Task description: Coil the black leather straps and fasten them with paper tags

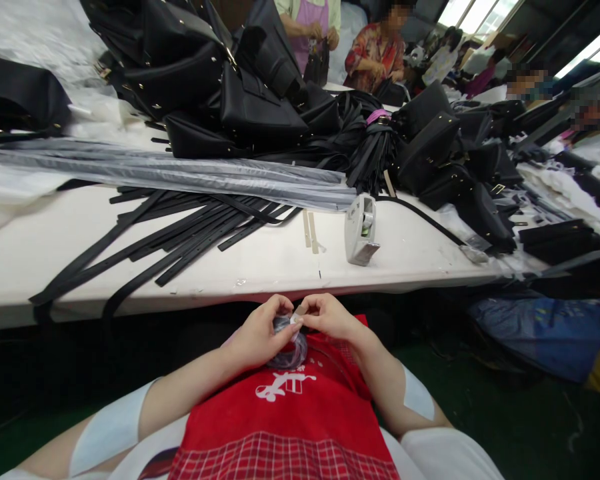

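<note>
Both hands meet low in the middle, just before the table edge and above the red apron [300, 407]. Wrapped in clear plastic, a coiled strap [293, 353] hangs under my left hand [270, 330], whose fingers curl round its upper part. A small white piece [296, 320] shows between the fingertips of both hands. My right hand [325, 317] pinches at that piece, its thumb and forefinger pressed together beside a small beige strip [300, 311].
On the white table [260, 267] lie black straps [180, 233], plastic-wrapped straps [205, 179], beige strips [311, 233] and a tape dispenser [363, 230]. Black bags [260, 110] are piled behind. People stand across the table, one in a purple apron [310, 27].
</note>
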`<state>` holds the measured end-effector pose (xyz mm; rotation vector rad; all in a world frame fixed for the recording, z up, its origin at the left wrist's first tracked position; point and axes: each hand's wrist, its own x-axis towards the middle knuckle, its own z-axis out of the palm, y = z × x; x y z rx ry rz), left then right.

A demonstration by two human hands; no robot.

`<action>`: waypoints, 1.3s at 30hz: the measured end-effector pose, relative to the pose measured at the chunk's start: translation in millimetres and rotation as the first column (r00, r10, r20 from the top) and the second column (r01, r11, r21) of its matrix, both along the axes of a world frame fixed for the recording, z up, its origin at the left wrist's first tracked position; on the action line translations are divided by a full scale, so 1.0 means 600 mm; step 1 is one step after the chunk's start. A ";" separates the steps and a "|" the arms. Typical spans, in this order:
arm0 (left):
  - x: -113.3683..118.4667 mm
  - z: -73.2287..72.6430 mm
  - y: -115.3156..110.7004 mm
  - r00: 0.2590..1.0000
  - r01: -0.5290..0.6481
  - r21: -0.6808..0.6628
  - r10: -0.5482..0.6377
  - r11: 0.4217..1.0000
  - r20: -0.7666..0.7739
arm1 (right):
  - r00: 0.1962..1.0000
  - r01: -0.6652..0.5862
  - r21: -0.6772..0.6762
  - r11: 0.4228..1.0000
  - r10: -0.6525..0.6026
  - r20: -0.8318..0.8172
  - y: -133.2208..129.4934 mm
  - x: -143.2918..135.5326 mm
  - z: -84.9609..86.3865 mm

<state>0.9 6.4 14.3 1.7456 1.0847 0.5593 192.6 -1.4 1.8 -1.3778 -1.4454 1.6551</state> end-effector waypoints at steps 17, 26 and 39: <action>-0.010 0.004 0.039 0.883 0.103 -0.755 0.290 0.647 0.370 | 0.965 0.004 0.636 0.771 -0.169 0.198 -0.018 0.054 0.035; -0.002 -0.013 0.040 0.849 0.081 -0.740 0.343 0.668 0.402 | 0.595 0.640 0.524 0.561 -0.794 0.123 0.169 0.251 0.019; 0.003 -0.019 0.064 0.886 -0.011 -0.616 0.292 0.788 0.359 | 0.575 0.742 0.378 0.554 -0.815 0.065 0.071 0.207 -0.024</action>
